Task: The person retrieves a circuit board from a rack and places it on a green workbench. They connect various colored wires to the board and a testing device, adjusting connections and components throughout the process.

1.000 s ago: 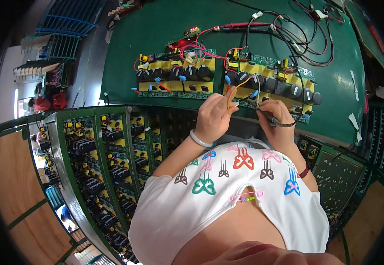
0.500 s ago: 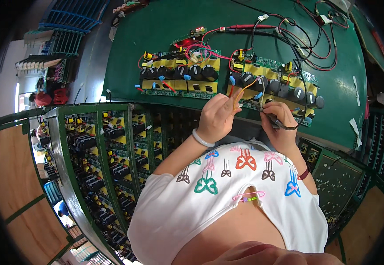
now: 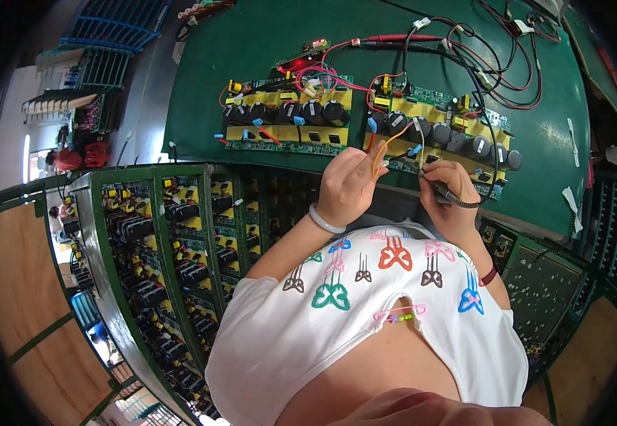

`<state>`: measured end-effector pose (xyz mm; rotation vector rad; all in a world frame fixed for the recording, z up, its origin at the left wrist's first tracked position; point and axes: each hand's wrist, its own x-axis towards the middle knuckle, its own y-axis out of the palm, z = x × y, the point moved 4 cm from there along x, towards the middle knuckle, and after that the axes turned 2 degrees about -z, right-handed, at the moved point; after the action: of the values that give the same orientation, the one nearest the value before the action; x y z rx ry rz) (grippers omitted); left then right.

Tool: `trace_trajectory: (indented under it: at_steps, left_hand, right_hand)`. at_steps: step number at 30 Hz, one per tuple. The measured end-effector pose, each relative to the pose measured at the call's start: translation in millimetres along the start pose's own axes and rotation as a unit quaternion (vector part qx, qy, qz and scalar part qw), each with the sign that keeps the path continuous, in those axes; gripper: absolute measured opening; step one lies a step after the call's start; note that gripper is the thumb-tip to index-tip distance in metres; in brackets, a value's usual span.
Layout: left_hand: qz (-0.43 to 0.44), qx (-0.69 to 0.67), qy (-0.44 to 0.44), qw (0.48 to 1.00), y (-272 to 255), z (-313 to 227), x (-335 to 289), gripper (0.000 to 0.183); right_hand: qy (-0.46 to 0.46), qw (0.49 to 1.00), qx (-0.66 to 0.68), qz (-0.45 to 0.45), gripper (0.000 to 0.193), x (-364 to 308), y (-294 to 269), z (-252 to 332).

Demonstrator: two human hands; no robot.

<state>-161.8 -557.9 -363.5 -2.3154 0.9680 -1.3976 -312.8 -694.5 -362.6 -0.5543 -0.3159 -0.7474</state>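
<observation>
Live in the head view, our left hand has its fingers pinched on the yellow wire, which arcs up and away from them over the circuit board. Our right hand has its fingers drawn together at the lower end of the pale wire, by the board's near edge; we cannot tell exactly how that tip sits.

Where might this slip? One sharp tug from the left fingers could strain the yellow wire's far end. The blue-capped lead, just beyond those fingers, could catch on a knuckle. The black cable, draped over the board to the right of the right fingers, could snag the wrist. A red glow on the small board, beyond and left of the left fingers, suggests power, so a stray bare end might short something.

Against half a second ago, hardly anything differs: both pinches hold, the yellow arc stays, and the whole scene has slid just slightly leftward.
</observation>
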Motion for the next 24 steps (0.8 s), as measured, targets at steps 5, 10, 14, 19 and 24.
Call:
trace_trajectory:
  at_steps: [5, 10, 14, 19, 24]
  left_hand:
    - [0.016, 0.006, -0.004, 1.0, 0, -2, 1, 0.07]
    - [0.019, 0.016, 0.017, 1.0, 3, -3, 0, 0.068]
    - [0.026, 0.009, 0.006, 1.0, 2, -7, 4, 0.067]
    - [0.028, -0.002, 0.003, 1.0, 2, -7, 5, 0.052]
    - [0.048, -0.007, -0.005, 0.999, -3, -12, 12, 0.049]
  right_hand:
    - [-0.004, 1.0, 0.004, 0.001, 0.028, 0, 1, -1]
    - [-0.003, 1.0, 0.001, 0.0, 0.028, -2, 1, -3]
    - [0.002, 1.0, 0.001, -0.002, 0.028, -2, 0, -1]
    - [-0.009, 1.0, 0.006, 0.001, 0.028, -2, 0, 0]
    - [-0.013, 1.0, -0.008, 0.006, 0.028, -5, 2, -2]
